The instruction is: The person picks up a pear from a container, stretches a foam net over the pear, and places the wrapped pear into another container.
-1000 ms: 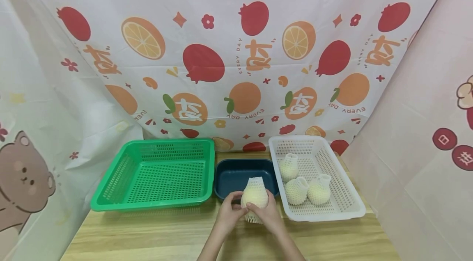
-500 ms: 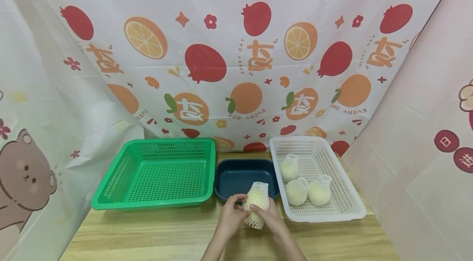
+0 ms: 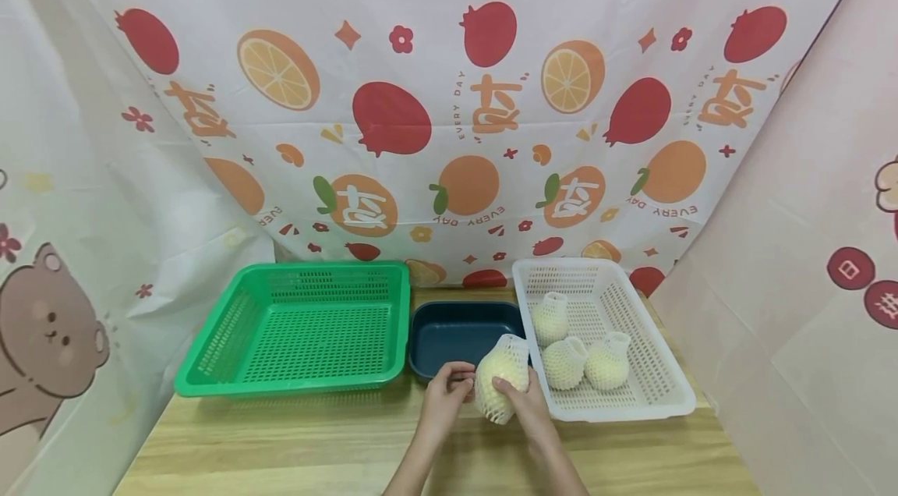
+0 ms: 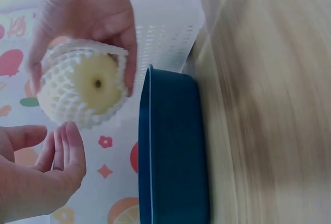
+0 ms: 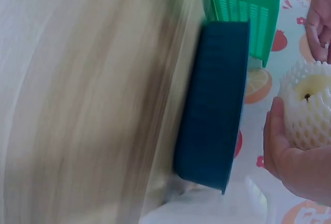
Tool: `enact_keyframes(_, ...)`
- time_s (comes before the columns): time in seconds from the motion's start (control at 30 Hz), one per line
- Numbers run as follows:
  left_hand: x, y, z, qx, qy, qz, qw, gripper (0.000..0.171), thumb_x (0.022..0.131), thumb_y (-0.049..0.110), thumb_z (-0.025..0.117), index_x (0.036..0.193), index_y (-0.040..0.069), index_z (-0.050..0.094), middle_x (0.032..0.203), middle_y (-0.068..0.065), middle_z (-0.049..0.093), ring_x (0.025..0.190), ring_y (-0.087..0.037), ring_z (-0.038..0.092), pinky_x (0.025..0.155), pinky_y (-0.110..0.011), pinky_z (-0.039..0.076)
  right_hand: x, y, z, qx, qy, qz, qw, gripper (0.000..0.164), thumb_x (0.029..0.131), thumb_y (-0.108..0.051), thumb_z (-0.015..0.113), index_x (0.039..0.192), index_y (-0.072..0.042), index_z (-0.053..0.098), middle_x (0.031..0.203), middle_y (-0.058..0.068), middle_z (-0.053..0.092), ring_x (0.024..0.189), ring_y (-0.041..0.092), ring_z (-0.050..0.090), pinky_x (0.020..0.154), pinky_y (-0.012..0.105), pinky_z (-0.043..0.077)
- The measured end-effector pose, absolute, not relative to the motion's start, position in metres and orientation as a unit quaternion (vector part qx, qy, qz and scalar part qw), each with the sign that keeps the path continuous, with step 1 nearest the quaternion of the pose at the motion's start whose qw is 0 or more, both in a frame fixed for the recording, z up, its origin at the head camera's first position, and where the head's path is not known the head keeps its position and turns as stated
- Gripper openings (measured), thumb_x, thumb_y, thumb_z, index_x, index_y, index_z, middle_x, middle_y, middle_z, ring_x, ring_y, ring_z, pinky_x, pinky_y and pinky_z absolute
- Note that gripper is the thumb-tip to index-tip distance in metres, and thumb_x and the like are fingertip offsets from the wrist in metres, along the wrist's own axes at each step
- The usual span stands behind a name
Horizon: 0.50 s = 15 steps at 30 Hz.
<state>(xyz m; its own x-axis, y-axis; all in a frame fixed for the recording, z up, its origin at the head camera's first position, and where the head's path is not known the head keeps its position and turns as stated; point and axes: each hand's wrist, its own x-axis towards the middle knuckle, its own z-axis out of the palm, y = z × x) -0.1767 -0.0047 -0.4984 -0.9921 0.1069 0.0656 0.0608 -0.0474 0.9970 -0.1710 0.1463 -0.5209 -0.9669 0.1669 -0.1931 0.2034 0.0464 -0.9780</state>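
Note:
My right hand (image 3: 531,412) holds a pale yellow pear (image 3: 503,369) wrapped in a white foam net (image 3: 515,345). Thumb and fingers lie around the net, which leans to the right in the head view. In the left wrist view, the net's open end bares the pear's skin (image 4: 96,81) with a dark spot in its middle. My left hand (image 3: 443,400) is just left of the pear, fingers loosely bent and holding nothing. Its fingertips (image 4: 72,131) come very close to the net; whether they touch cannot be told.
Behind the hands stands a dark blue basin (image 3: 456,340). A green basket (image 3: 291,387) is on the left. On the right, a white basket (image 3: 652,402) holds three netted fruits (image 3: 563,363). All stand on a wooden table (image 3: 302,449) before a fruit-print cloth (image 3: 421,36).
The netted pear has moved a little to the right with my right hand and tilted rightward. My left hand has come off it and now stays beside it.

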Motion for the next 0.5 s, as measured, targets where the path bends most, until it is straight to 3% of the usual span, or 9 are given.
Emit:
enact_keyframes(0.3,-0.180,0.020,-0.512,0.060,0.678,0.727,0.092,0.018,0.086,-0.007,0.051,0.100,-0.018,0.051,0.083,-0.015,0.060,0.073,-0.034,0.060,0.066,-0.045,0.052,-0.170,0.165,-0.510,0.168,0.678,-0.711,-0.081,0.067,0.088,-0.026,0.061,0.136,0.003,0.024,0.130,0.021,0.038,0.120,0.032,0.034,0.101,0.046,0.025)
enact_keyframes(0.4,-0.181,0.027,-0.517,0.057,0.668,0.732,0.122,0.019,0.087,-0.006,0.050,0.101,-0.018,0.050,0.081,-0.010,0.060,0.073,-0.035,0.060,0.066,-0.044,0.052,-0.169,0.171,-0.508,0.169,0.649,-0.734,-0.104,0.068,0.089,-0.028,0.059,0.137,0.001,0.021,0.128,0.019,0.039,0.114,0.025,0.042,0.096,0.038,0.033)
enact_keyframes(0.5,-0.180,0.036,-0.519,0.051,0.665,0.731,0.143,0.019,0.088,-0.003,0.051,0.100,-0.017,0.051,0.078,-0.004,0.058,0.073,-0.032,0.061,0.066,-0.040,0.052,-0.168,0.177,-0.509,0.152,0.619,-0.759,-0.131,0.067,0.089,-0.031,0.060,0.134,0.002,0.023,0.118,0.013,0.046,0.099,0.016,0.052,0.084,0.028,0.043)
